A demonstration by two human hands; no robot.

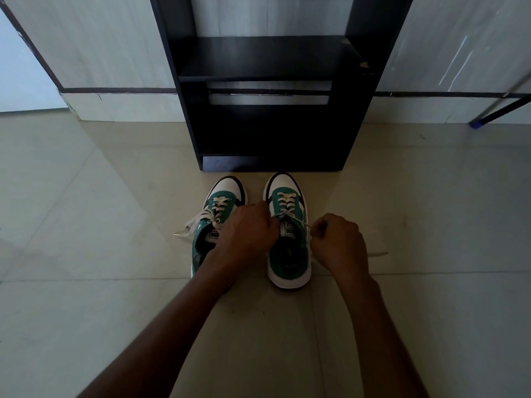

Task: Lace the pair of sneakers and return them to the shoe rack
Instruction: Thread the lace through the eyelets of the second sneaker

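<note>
Both forearms reach forward from the bottom edge toward two green-and-white sneakers on the tiled floor (86, 196), just before a black shoe rack (270, 133). Left hand (248, 234), fingers curled shut, appears to grip a lace strand at the right sneaker (288, 231); the strand itself is hidden. Right hand (339, 242) pinches the white lace (300, 223), drawn taut outward. Left sneaker (214, 222) stands beside it, its lace ends trailing loose. Long axes run parallel, toes toward the rack, heels toward the person. Laces are probably soft and limp, best gripped near the tips; each shoe seems light and semi-rigid, best lifted at the heel collar.
</note>
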